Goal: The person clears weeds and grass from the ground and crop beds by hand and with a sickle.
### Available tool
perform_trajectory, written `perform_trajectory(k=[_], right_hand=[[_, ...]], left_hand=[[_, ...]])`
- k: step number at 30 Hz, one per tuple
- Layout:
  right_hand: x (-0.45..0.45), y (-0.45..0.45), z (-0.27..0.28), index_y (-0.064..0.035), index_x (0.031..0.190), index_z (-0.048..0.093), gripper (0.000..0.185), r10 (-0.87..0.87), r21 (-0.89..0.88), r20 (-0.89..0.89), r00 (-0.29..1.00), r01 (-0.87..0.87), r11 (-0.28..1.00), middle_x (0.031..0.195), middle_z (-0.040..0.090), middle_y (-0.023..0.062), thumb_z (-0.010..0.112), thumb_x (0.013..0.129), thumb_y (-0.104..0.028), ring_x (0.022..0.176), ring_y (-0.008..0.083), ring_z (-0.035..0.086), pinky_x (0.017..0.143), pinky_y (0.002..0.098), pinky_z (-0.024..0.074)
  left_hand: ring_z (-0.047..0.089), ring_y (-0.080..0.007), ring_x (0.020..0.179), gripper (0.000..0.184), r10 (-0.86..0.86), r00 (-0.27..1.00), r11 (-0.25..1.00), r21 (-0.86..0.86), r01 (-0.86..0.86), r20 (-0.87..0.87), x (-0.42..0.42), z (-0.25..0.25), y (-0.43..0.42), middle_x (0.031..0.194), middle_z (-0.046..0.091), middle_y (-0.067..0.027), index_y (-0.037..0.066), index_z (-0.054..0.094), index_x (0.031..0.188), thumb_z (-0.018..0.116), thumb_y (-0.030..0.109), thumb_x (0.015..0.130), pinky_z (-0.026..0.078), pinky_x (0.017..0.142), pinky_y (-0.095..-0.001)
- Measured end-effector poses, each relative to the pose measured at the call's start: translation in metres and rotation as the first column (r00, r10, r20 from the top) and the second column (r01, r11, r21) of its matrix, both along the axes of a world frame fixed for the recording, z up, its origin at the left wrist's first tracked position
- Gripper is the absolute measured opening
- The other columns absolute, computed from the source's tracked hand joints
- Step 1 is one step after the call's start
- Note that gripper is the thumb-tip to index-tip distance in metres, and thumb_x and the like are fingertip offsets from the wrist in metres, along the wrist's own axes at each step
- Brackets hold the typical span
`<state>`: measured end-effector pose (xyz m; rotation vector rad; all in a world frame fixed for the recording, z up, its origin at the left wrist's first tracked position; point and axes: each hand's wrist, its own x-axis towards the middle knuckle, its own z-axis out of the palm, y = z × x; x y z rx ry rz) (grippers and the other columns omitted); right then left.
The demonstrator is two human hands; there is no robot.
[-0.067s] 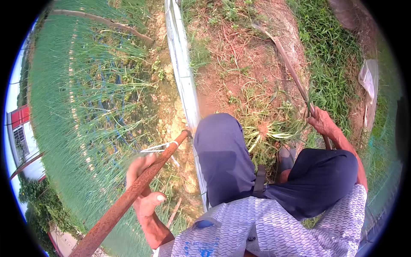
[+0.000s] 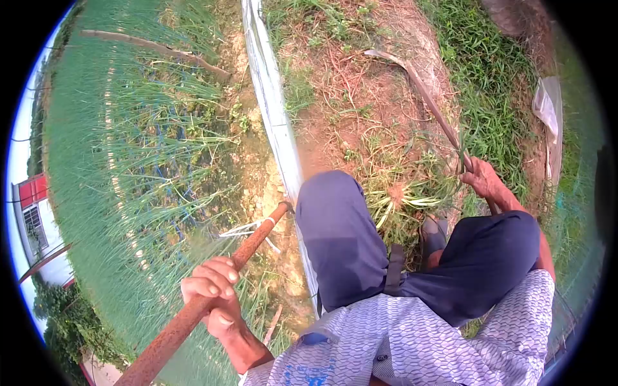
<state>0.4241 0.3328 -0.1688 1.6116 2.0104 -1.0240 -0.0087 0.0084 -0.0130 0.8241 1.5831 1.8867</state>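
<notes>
Left of silvery-white plastic strip [image 2: 273,116], your left hand [image 2: 215,294] grips rusty-brown cylindrical metal pole [image 2: 253,243]; right of it, your right hand [image 2: 484,180] grips long brown wooden-looking tool [image 2: 434,109], curved tip above reddish soil [image 2: 315,151].

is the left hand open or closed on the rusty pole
Closed: the left hand has its fingers curled over the pole.

A rusty pole [image 2: 177,331], white-banded near its far end, was held aslant at left; a long-handled tool [image 2: 439,114], pale tip bent, was gripped at right.
</notes>
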Motion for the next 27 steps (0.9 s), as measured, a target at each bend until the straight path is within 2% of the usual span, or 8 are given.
perform_trajectory(k=[1,3,9,13,17,21,25,27], right_hand=[[-0.009,-0.006,0.014,-0.0014,0.09,0.053,0.032,-0.027,0.038,-0.071,0.997,0.03,0.999,0.08,0.054,0.0147,0.07,0.073,-0.022,0.072,0.0281,0.05,0.07,0.0409,0.0424],[0.005,-0.013,0.029,0.0021,0.086,0.054,0.036,0.036,0.082,-0.04,0.999,-0.033,0.996,0.079,0.056,0.0213,0.072,0.073,-0.026,0.076,0.0358,0.057,0.072,0.0432,0.0451],[0.05,-0.021,0.027,-0.0008,0.084,0.053,0.035,-0.166,0.232,0.084,0.983,0.143,0.962,0.078,0.057,0.0175,0.073,0.069,-0.026,0.076,0.0319,0.058,0.07,0.0415,0.0441],[-0.006,-0.025,0.084,-0.0019,0.086,0.056,0.033,-0.237,0.327,0.149,0.96,0.178,0.928,0.081,0.06,0.0189,0.072,0.069,-0.026,0.08,0.0334,0.061,0.07,0.0417,0.045],[-0.044,-0.023,0.13,-0.0009,0.089,0.058,0.034,-0.287,0.276,-0.025,0.958,0.282,0.919,0.082,0.06,0.0212,0.069,0.069,-0.025,0.08,0.0357,0.061,0.073,0.0432,0.0459],[-0.056,0.006,0.107,0.0004,0.08,0.056,0.028,-0.235,0.44,-0.142,0.962,0.274,0.855,0.075,0.058,0.0186,0.065,0.07,-0.024,0.071,0.0306,0.059,0.066,0.0419,0.0442],[-0.074,0.044,0.096,0.0002,0.069,0.054,0.025,-0.367,-0.004,-0.2,0.908,0.374,0.927,0.058,0.051,0.0095,0.064,0.07,-0.022,0.057,0.0205,0.055,0.056,0.0361,0.0445],[-0.072,0.063,0.065,0.0003,0.07,0.056,0.025,-0.382,0.001,-0.176,0.907,0.388,0.922,0.059,0.054,0.0093,0.064,0.071,-0.023,0.056,0.0191,0.056,0.053,0.0358,0.0446]], left_hand=[[0.052,-0.0164,0.06,0.047,0.015,1.0,0.993,0.119,-0.015,-0.005,-0.001,0.038,-0.002,0.061,0.049,0.0006,0.014,0.044,0.073,0.08,0.044,0.07,0.04,0.068,-0.0347],[0.047,-0.0141,0.059,0.04,-0.035,0.999,0.995,0.097,0.035,-0.007,0.003,0.041,0.003,0.059,0.042,0.0025,0.016,0.042,0.07,0.074,0.038,0.078,0.036,0.067,-0.0329],[0.044,-0.014,0.059,0.032,-0.077,0.997,0.994,0.082,0.076,0.01,0.003,0.042,0.0,0.061,0.042,0.0012,0.013,0.041,0.072,0.069,0.027,0.078,0.038,0.067,-0.0327],[0.045,-0.015,0.061,0.027,-0.052,0.999,0.996,0.073,0.05,0.017,0.005,0.043,0.0,0.062,0.043,-0.0006,0.011,0.041,0.075,0.066,0.022,0.078,0.039,0.069,-0.0321],[0.044,-0.0153,0.06,0.024,0.021,1.0,0.998,0.067,-0.022,0.015,0.008,0.043,0.001,0.062,0.043,-0.0018,0.01,0.041,0.076,0.063,0.018,0.079,0.04,0.067,-0.0321],[0.042,-0.0135,0.056,0.023,0.123,0.992,0.987,0.098,-0.125,0.025,0.015,0.038,0.002,0.061,0.04,-0.0015,0.011,0.039,0.075,0.061,0.015,0.08,0.039,0.062,-0.0306],[0.04,-0.0123,0.051,0.026,0.289,0.957,0.954,0.087,-0.287,-0.013,0.02,0.032,0.009,0.058,0.038,-0.0002,0.011,0.036,0.074,0.061,0.016,0.081,0.037,0.054,-0.0284],[0.038,-0.011,0.048,0.026,0.381,0.925,0.918,0.124,-0.376,-0.013,0.024,0.026,0.016,0.057,0.036,0.0006,0.012,0.035,0.075,0.059,0.016,0.082,0.036,0.051,-0.027]])
